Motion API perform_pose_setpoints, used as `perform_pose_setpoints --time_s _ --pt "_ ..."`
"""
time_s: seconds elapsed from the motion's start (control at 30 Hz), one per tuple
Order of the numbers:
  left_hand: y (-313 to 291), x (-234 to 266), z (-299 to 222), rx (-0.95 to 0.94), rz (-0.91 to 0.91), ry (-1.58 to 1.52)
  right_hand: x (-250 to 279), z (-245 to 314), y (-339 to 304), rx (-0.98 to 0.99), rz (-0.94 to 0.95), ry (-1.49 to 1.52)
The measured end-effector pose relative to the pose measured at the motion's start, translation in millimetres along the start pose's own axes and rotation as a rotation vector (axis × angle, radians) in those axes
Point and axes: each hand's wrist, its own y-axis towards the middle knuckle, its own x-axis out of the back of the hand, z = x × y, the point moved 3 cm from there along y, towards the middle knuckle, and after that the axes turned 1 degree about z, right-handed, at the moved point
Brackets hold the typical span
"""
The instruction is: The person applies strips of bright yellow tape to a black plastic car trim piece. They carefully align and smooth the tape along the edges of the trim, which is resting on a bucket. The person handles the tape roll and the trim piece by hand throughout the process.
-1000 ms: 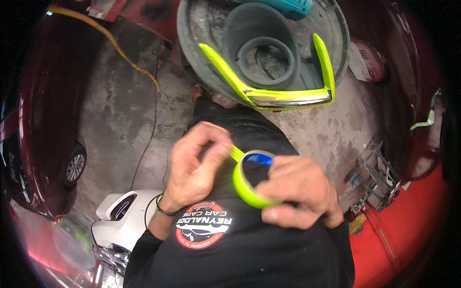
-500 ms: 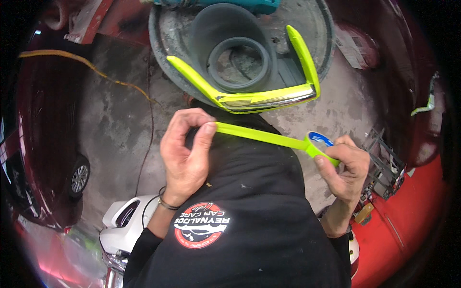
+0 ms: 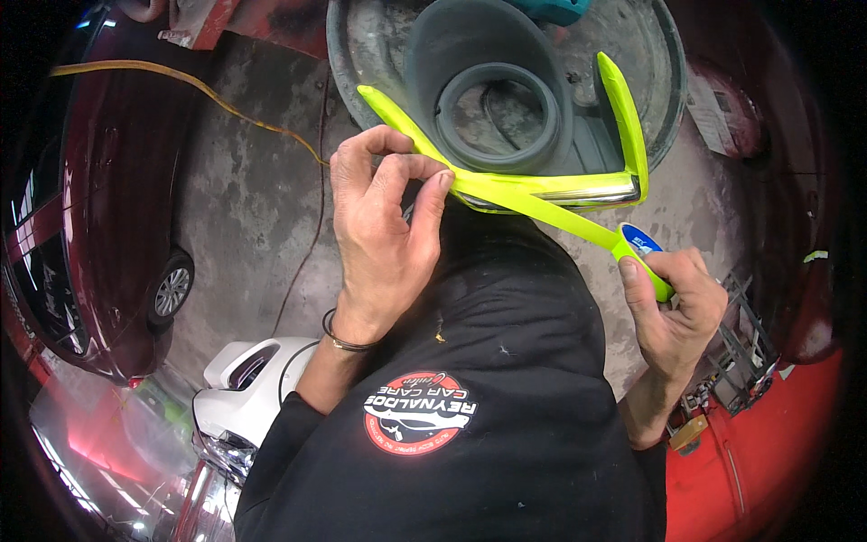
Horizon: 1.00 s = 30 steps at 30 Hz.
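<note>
My left hand [image 3: 390,212] pinches the loose end of a bright yellow-green strip of masking tape [image 3: 564,218], right at the near left corner of a car trim piece. That trim piece [image 3: 591,187] has a dark grey round-holed housing [image 3: 488,81] and a chrome strip along its near edge, and yellow-green tape covers its two upright arms and part of the chrome. In my right hand [image 3: 677,303] is the roll of tape [image 3: 643,242], with a blue inner core, gripped between thumb and fingers. The strip runs taut between both hands, passing just in front of the chrome.
The trim rests on a round grey stand top [image 3: 664,81], a teal tool [image 3: 553,9] at its far edge. A dark red car [image 3: 117,226] stands to the left, a white bumper part [image 3: 257,388] below it. A yellow cord [image 3: 194,81] crosses the floor.
My left hand has moved up and forward with the tape end, from in front of the trim to its near left corner. The right hand follows with the roll, slightly rightward in view.
</note>
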Motion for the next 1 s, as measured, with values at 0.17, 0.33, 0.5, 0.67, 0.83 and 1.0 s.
perform_pose_setpoints --time_s 0.17,0.33,0.5,0.67,0.83,1.0 --pt "4 2 0 -0.022 -0.004 0.047 -4 0 4 0.042 -0.004 0.017" --pt "5 6 -4 -0.012 0.05 0.125 -5 -2 6 0.035 0.002 0.01" --pt "13 11 -6 0.053 -0.016 0.132 -7 -3 7 0.024 0.0 0.026" --pt "-10 6 -4 -0.219 0.031 0.066 -5 -2 11 0.051 0.016 0.026" --pt "-32 -3 9 -0.306 0.14 0.121 -2 0 10 0.068 0.049 0.037" --pt "-48 -25 27 -0.3 0.085 0.207 6 4 7 0.187 0.24 0.517"
